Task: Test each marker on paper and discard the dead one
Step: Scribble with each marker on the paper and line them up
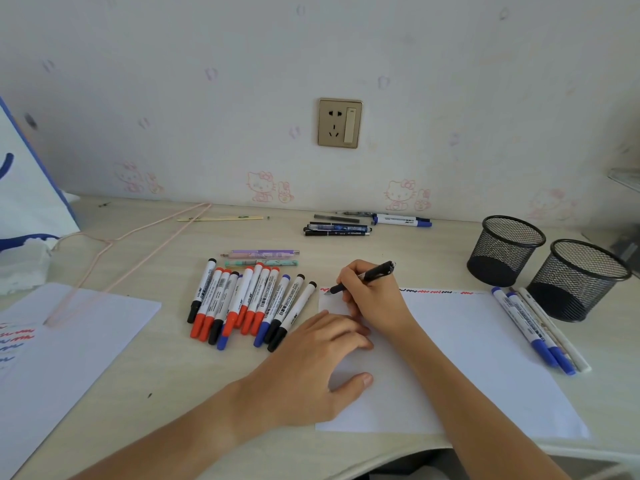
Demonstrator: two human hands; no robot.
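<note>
At frame centre, a slim black pen (362,277) is pinched in the right hand (372,296), tip on the white paper sheet (467,341); the left hand (311,362) presses flat. Squiggles (433,292) line its top edge; capped whiteboard markers (242,303) left of centre probably await testing.

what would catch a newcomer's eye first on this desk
The right hand holds a black pen, its tip at the far left corner of the white sheet, while the left hand presses that sheet flat. Just left lies a fanned pile of whiteboard markers; two black mesh pen cups stand far right.
</note>
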